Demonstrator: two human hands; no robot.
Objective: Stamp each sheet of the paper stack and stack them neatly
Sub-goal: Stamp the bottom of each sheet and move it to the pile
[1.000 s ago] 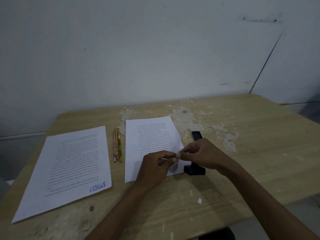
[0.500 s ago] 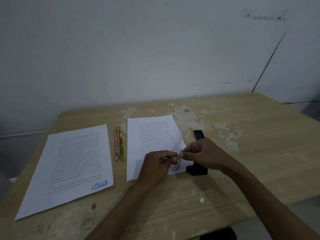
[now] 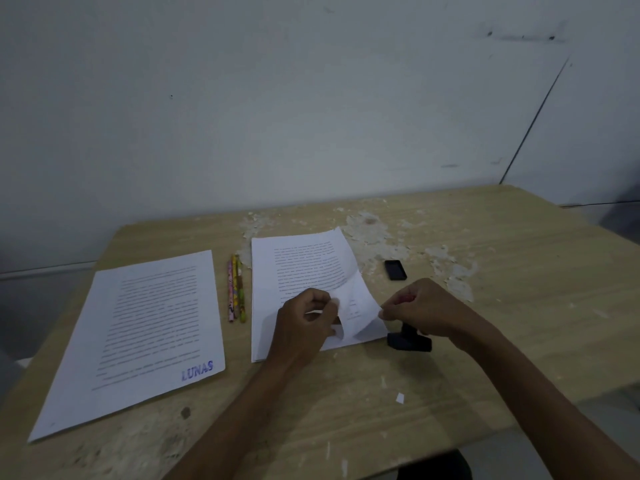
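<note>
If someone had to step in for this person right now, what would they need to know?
Left hand: pinching the top sheet of the middle stack, lifting its near right corner.
Right hand: pinching the same corner; something red shows in its grip, unclear what.
Stamp: standing on the table just right of that stack, under the right hand. A small black lid lies further back.
Done: the sheet on the left carries a blue LUNAS mark.
Left: move the lifted sheet onto the left pile, then stamp the rest.

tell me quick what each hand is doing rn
Left hand: closed, pinching the top sheet.
Right hand: closed, pinching the lifted corner of that sheet.
</note>
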